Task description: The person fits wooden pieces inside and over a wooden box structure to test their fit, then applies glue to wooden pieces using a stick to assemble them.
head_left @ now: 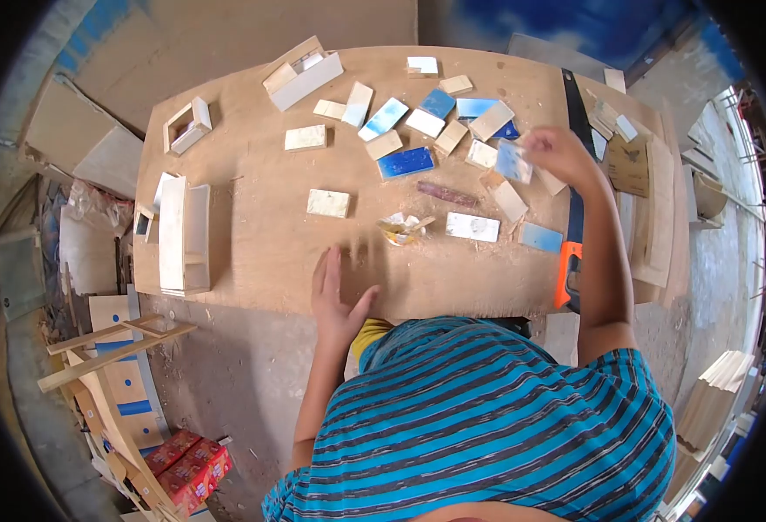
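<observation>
My right hand is over the right part of the table, its fingers closed on the end of a small blue-and-white wooden block, slightly smeared by motion. Under and around it lie more small blocks, among them a bare wood block and a light blue block. My left hand rests at the table's front edge, fingers apart and holding nothing. Nearest to it are a whitish block and a crumpled yellowish scrap. A dark blue block lies farther back.
A handsaw with an orange handle lies along the right side of the wooden table. Small box-like wooden pieces stand at the left, including a tall white one. A wooden frame and a red box are on the floor.
</observation>
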### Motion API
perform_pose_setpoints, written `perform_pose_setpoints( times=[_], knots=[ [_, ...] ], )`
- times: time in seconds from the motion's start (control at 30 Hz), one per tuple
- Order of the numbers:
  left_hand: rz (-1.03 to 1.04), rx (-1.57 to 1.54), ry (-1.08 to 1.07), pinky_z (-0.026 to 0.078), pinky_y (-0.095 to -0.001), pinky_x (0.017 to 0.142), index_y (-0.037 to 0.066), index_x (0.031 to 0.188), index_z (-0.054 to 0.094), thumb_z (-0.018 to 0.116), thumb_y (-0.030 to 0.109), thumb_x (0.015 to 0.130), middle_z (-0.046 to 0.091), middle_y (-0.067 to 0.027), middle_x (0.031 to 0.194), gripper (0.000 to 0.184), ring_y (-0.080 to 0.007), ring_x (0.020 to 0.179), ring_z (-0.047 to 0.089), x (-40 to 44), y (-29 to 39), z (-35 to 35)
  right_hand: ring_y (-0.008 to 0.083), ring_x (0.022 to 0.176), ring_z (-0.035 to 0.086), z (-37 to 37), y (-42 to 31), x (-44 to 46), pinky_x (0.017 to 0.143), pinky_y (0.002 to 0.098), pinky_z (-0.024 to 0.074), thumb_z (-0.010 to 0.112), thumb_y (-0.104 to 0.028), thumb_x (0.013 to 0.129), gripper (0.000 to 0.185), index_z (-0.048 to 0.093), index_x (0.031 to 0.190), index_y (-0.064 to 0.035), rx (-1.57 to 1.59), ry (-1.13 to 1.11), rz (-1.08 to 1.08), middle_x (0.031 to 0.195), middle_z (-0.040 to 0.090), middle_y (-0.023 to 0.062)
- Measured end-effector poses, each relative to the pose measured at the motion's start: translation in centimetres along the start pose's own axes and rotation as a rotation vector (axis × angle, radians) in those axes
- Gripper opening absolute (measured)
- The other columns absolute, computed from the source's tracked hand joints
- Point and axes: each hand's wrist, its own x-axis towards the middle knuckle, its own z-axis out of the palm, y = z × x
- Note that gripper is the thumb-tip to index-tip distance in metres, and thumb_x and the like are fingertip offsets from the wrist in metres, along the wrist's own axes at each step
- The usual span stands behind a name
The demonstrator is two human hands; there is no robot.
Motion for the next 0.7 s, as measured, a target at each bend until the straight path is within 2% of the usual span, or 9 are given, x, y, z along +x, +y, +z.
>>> perform_pose_setpoints(
  times=[0.1, 0.2, 0.3, 0.4, 0.47, 0.5, 0.57, 0.63, 0.7],
  knots=[
    [0.016, -0.044, -0.072, 0.039, -0.0447, 0.104, -0.002, 0.147, 0.025, 0.089, 0.017, 0.057, 0.05, -0.021, 0.134, 0.112, -0.0387, 0.125, 0.046, 2.0, 1.3, 2.9, 0.0131, 0.065, 0.058, -0.5, 2.7, -3.3, 0.062, 0.0303, 0.0456, 0.071, -0.018, 0.073, 0.021, 0.068, 0.085, -0.0018, 0.08, 0.031, 0.157, 0.068, 0.062, 0.0039],
    [-0.034, -0.022, -0.063, 0.036, -0.0449, 0.105, -0.003, 0.149, 0.015, 0.091, 0.018, 0.052, 0.05, -0.0192, 0.135, 0.124, -0.0376, 0.125, 0.044, 3.2, 2.3, 5.4, 0.0174, 0.062, 0.06, -0.9, 5.1, -4.8, 0.061, 0.0321, 0.0467, 0.069, -0.015, 0.073, 0.016, 0.068, 0.083, -0.0027, 0.042, 0.15, 0.148, 0.066, 0.064, 0.0059],
    [-0.089, -0.106, -0.017, 0.036, -0.0448, 0.104, 0.002, 0.148, 0.02, 0.09, 0.016, 0.053, 0.052, -0.0164, 0.132, 0.119, -0.0354, 0.119, 0.046, 4.3, 2.8, 7.2, 0.0247, 0.07, 0.065, -1.4, 5.3, -6.4, 0.066, 0.0356, 0.0495, 0.068, -0.012, 0.074, 0.015, 0.069, 0.087, -0.0048, -0.176, 0.251, 0.147, 0.076, 0.067, 0.0096],
    [-0.129, -0.21, 0.063, 0.037, -0.0448, 0.102, 0.005, 0.144, 0.03, 0.089, 0.015, 0.054, 0.055, -0.0138, 0.128, 0.108, -0.0336, 0.116, 0.047, 4.7, 2.7, 8.9, 0.0308, 0.079, 0.065, -0.3, 3.8, -7.3, 0.072, 0.0388, 0.0511, 0.068, -0.01, 0.075, 0.019, 0.069, 0.093, -0.0068, -0.43, 0.568, -0.129, 0.087, 0.066, 0.0126],
    [-0.177, -0.26, 0.083, 0.038, -0.0443, 0.101, 0.004, 0.141, 0.034, 0.089, 0.015, 0.055, 0.056, -0.0129, 0.127, 0.103, -0.0331, 0.116, 0.047, 4.8, 1.5, 10.0, 0.031, 0.082, 0.064, 0.2, 3.7, -7.2, 0.075, 0.0394, 0.0509, 0.069, -0.011, 0.076, 0.021, 0.068, 0.096, -0.0079, -0.284, 0.486, -0.152, 0.091, 0.065, 0.0125],
    [-0.23, -0.317, 0.085, 0.039, -0.0439, 0.098, 0.003, 0.133, 0.046, 0.087, 0.017, 0.058, 0.059, -0.0125, 0.122, 0.087, -0.0334, 0.114, 0.048, 5.0, 1.7, 10.1, 0.0308, 0.081, 0.064, 0.3, 3.7, -7.2, 0.075, 0.0394, 0.0509, 0.068, -0.011, 0.076, 0.02, 0.068, 0.096, -0.0076, -0.252, 0.462, -0.14, 0.091, 0.065, 0.0125],
    [-0.203, -0.266, 0.092, 0.04, -0.0435, 0.097, 0.002, 0.127, 0.051, 0.084, 0.019, 0.061, 0.06, -0.0139, 0.118, 0.076, -0.0342, 0.112, 0.05, 5.1, 1.5, 10.1, 0.0291, 0.079, 0.065, -0.4, 3.9, -6.8, 0.072, 0.0388, 0.0512, 0.066, -0.01, 0.079, 0.015, 0.069, 0.093, -0.0063, -0.21, 0.457, -0.016, 0.087, 0.066, 0.0127],
    [-0.203, -0.29, 0.121, 0.04, -0.0441, 0.096, 0.001, 0.119, 0.058, 0.08, 0.019, 0.065, 0.061, -0.0169, 0.112, 0.061, -0.0358, 0.108, 0.052, 5.1, 1.1, 10.2, 0.0279, 0.077, 0.066, -1.2, 6.1, -5.8, 0.069, 0.0376, 0.0514, 0.066, -0.01, 0.08, 0.013, 0.069, 0.092, -0.0054, -0.208, 0.502, 0.02, 0.085, 0.066, 0.0132],
    [-0.225, -0.298, 0.134, 0.04, -0.0443, 0.097, 0.001, 0.119, 0.058, 0.079, 0.019, 0.065, 0.061, -0.0179, 0.112, 0.061, -0.0359, 0.108, 0.053, 4.8, 0.5, 10.5, 0.026, 0.074, 0.068, -1.8, 6.6, -5.7, 0.066, 0.0355, 0.0521, 0.067, -0.011, 0.08, 0.013, 0.069, 0.091, -0.0045, -0.141, 0.513, 0.006, 0.083, 0.067, 0.0138]
  ],
)
